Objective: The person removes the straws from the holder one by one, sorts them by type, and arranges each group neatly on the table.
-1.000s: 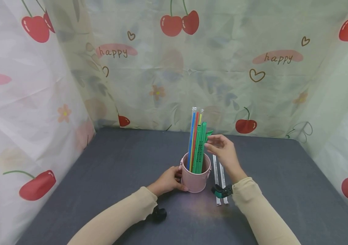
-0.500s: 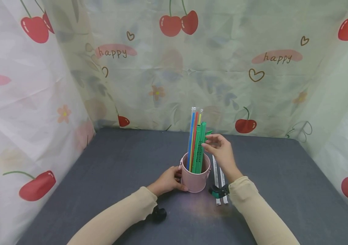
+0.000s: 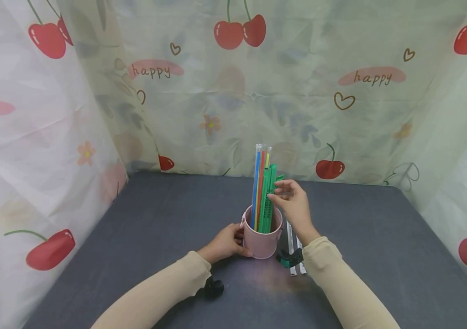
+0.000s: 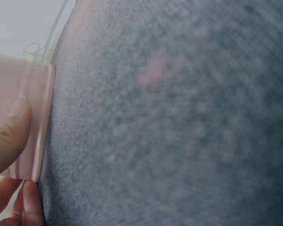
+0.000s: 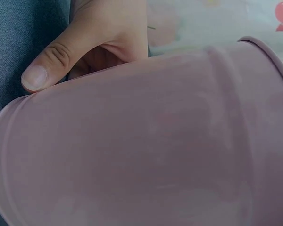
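Note:
A pink pail (image 3: 259,246) stands upright on the dark table. My left hand (image 3: 225,243) holds it low on its left side. In the left wrist view, the thumb (image 4: 14,129) lies on the pail's wall (image 4: 35,117), with fingertips at its edge. The right wrist view shows the pail's side (image 5: 146,141) and my left thumb near its base. Several green printed packets (image 3: 265,214) lean in the pail beside clear-wrapped blue, red and yellow sticks (image 3: 257,183). My right hand (image 3: 295,203) pinches the green packets' right side, thumb in front; its other fingertips are partly hidden.
Two narrow white packets (image 3: 292,269) lie on the table (image 3: 175,201) right of the pail, partly under my right wrist. A cherry-printed curtain (image 3: 233,105) encloses the back and sides. A black strap device (image 3: 291,257) sits on my right wrist.
My right hand has shifted slightly left, and its thumb now overlaps the green packets. My right forearm covers more of the white packets. The left hand and pail have stayed put.

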`<control>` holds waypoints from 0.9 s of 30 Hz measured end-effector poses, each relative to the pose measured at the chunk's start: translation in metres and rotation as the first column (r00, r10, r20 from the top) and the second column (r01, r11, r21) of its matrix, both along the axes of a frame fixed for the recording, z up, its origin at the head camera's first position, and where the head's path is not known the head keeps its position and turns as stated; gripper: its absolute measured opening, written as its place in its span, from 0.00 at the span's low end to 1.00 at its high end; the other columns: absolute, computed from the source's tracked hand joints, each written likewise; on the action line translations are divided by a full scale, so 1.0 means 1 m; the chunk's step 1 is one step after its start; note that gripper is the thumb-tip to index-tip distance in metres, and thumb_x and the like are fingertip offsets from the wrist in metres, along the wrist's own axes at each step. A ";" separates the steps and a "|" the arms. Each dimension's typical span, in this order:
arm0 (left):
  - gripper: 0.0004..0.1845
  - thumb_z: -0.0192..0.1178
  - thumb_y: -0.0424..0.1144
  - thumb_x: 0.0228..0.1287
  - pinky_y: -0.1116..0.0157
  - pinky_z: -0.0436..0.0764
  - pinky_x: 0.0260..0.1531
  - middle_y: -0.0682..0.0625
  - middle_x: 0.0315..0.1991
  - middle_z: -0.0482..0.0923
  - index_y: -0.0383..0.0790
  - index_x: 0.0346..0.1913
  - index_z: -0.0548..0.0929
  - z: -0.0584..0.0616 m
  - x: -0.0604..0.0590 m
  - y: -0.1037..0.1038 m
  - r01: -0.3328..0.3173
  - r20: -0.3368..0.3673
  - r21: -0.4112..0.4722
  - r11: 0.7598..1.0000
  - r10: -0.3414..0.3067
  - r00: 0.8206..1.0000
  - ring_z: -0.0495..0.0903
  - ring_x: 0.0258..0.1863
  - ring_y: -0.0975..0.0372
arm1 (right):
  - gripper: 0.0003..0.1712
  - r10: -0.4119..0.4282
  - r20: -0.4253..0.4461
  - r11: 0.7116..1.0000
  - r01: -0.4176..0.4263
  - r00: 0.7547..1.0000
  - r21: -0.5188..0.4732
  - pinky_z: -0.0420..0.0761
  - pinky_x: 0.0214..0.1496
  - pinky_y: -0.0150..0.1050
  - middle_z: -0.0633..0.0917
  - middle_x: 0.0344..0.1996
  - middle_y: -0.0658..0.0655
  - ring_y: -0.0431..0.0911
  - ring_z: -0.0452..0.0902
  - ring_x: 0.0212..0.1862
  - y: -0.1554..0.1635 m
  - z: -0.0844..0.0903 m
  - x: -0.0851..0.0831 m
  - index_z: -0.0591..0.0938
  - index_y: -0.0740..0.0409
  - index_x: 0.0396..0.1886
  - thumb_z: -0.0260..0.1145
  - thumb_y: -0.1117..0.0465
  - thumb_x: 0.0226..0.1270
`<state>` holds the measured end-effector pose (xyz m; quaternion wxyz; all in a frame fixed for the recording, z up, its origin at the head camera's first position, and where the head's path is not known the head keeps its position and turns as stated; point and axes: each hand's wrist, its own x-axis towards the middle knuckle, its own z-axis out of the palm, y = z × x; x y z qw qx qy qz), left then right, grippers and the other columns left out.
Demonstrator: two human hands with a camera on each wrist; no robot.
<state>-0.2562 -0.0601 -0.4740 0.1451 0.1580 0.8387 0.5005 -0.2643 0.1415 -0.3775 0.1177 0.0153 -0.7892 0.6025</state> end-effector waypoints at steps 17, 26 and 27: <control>0.38 0.78 0.33 0.43 0.53 0.78 0.55 0.43 0.52 0.76 0.36 0.61 0.74 0.001 0.000 0.001 -0.011 0.012 -0.005 1.000 0.011 1.000 0.78 0.52 0.52 | 0.23 -0.038 -0.017 0.997 0.039 0.999 0.061 0.82 0.42 0.39 0.81 0.41 0.60 0.51 0.81 0.42 -0.007 -0.002 -0.001 0.77 0.57 0.52 0.73 0.66 0.57; 0.38 0.78 0.34 0.43 0.53 0.78 0.55 0.43 0.52 0.77 0.36 0.61 0.74 0.001 0.001 0.001 -0.012 0.011 -0.010 1.000 0.012 1.000 0.78 0.52 0.53 | 0.23 -0.048 -0.033 0.993 0.051 0.998 0.102 0.82 0.43 0.42 0.81 0.41 0.60 0.52 0.82 0.42 -0.009 -0.004 -0.003 0.77 0.56 0.52 0.73 0.67 0.56; 0.38 0.78 0.34 0.43 0.53 0.78 0.56 0.43 0.52 0.77 0.36 0.61 0.74 0.001 0.001 0.001 -0.011 0.011 -0.010 1.000 0.011 1.000 0.78 0.52 0.53 | 0.23 -0.047 -0.033 0.993 0.051 0.998 0.106 0.82 0.43 0.42 0.81 0.41 0.60 0.52 0.82 0.42 -0.009 -0.005 -0.003 0.77 0.56 0.52 0.73 0.67 0.56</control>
